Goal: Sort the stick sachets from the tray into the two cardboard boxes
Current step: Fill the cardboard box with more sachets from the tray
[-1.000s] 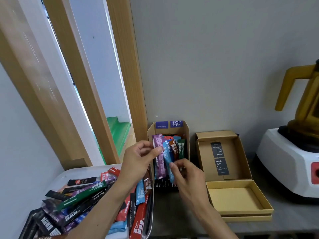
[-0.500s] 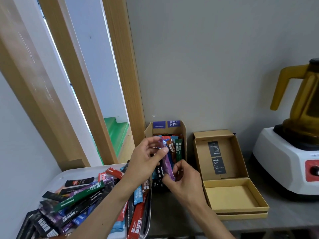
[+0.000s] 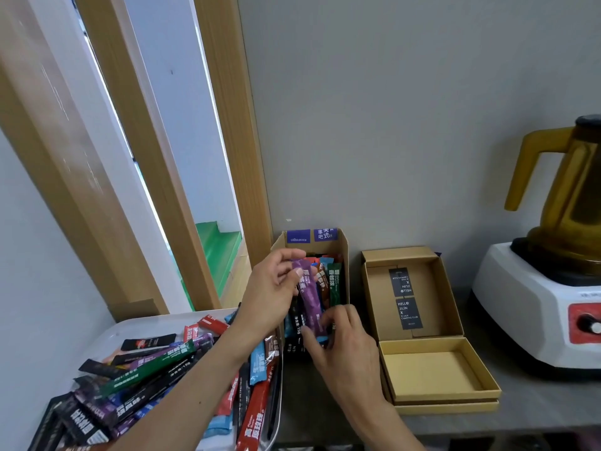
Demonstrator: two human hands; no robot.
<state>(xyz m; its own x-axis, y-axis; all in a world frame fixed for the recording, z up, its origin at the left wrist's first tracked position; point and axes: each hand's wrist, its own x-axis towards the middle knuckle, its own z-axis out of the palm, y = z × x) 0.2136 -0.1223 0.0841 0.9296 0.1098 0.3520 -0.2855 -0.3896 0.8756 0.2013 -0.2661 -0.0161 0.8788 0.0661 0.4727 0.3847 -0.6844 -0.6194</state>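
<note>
Sachet (image 3: 309, 296) in purple gets pinched by both hands, left grip (image 3: 276, 288) up top, right grip (image 3: 338, 336) at the bottom, steering it upright into the nearly full box (image 3: 344, 255).

Purple sachet (image 3: 309, 296) changes grip: 1.0 s ago the left hand (image 3: 273, 296) holds it with a blue one, fanned out at the box mouth. Now only the purple one is up, top end at 12 o'clock pinched by left thumb and fingers, bottom end at 6 o'clock under the right hand (image 3: 338, 340) fingertips. Blue one is down among the sachets in the left box (image 3: 343, 252). Right hand sits closer to the box front.
</note>
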